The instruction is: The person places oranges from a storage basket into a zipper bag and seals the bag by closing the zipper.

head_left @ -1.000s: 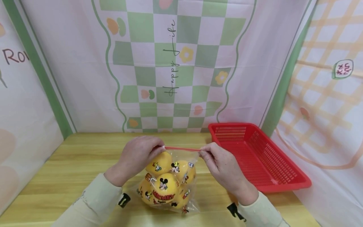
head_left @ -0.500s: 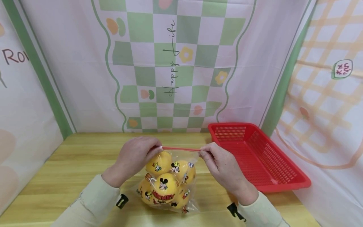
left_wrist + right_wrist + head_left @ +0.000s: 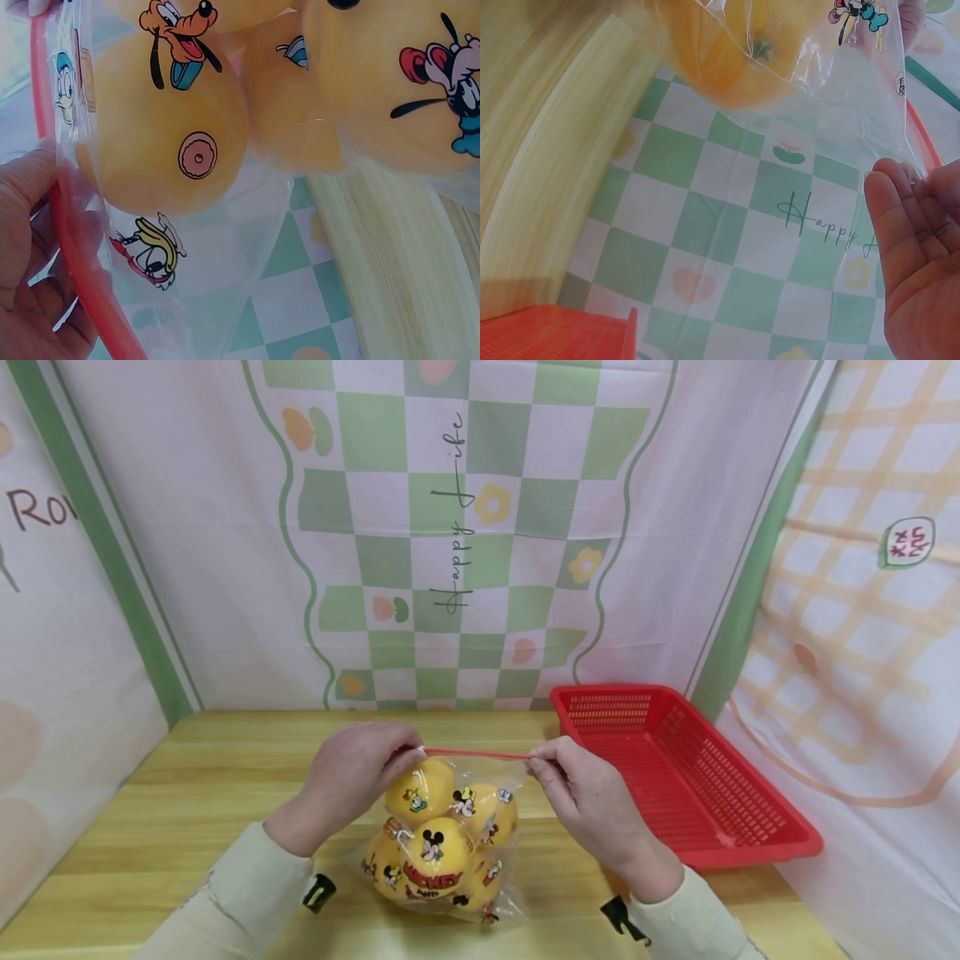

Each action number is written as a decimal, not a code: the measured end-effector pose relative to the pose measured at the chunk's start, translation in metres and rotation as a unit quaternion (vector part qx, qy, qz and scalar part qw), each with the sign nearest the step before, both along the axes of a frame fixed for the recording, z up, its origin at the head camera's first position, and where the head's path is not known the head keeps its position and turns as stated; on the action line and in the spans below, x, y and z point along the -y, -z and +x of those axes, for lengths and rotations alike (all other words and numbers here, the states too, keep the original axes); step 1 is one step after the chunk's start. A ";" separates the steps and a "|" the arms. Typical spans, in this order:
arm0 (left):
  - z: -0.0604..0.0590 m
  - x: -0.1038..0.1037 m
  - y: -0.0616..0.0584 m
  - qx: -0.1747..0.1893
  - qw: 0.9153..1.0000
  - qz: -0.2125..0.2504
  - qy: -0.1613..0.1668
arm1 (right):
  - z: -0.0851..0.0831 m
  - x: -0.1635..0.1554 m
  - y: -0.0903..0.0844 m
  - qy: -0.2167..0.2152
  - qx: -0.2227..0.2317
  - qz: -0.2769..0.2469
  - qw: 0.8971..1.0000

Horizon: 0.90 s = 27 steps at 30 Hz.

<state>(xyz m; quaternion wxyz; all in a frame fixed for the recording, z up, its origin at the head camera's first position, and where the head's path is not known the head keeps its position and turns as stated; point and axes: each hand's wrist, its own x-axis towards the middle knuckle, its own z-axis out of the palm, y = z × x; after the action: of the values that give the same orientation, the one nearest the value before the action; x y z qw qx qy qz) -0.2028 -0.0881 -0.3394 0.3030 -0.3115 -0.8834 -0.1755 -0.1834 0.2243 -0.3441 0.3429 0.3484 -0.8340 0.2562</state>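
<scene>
A clear zip bag printed with cartoon characters, holding several oranges, is upright over the table. Along its top edge runs a red zip strip. My left hand pinches this strip near its left end. At the opposite end, my right hand pinches the corner between thumb and fingers. In the left wrist view, the fingers lie on both sides of the red strip. An orange with a green stem mark shows through the plastic in the right wrist view.
To the right, a red perforated basket stands on the wooden table. Printed cloth hangs behind the table and along both sides. A black clip sits at each sleeve cuff.
My left hand has slid a little to the left along the red strip, uncovering more of it. My right hand and the basket keep their places.
</scene>
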 end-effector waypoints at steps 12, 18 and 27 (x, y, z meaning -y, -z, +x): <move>0.000 0.005 0.001 0.004 1.000 0.000 -0.008 | 0.000 0.000 0.000 0.003 0.002 0.001 1.000; 0.001 0.007 0.001 0.005 1.000 -0.001 -0.010 | 0.000 0.000 -0.001 -0.001 -0.004 -0.002 1.000; 0.002 0.012 0.004 0.012 1.000 -0.005 -0.022 | 0.000 -0.001 0.000 0.001 0.004 -0.002 1.000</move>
<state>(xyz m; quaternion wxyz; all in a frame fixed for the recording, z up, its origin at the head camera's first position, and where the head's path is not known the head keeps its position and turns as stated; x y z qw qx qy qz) -0.2010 -0.0999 -0.3436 0.2949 -0.2914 -0.8944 -0.1678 -0.1829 0.2248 -0.3440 0.3403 0.3460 -0.8352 0.2585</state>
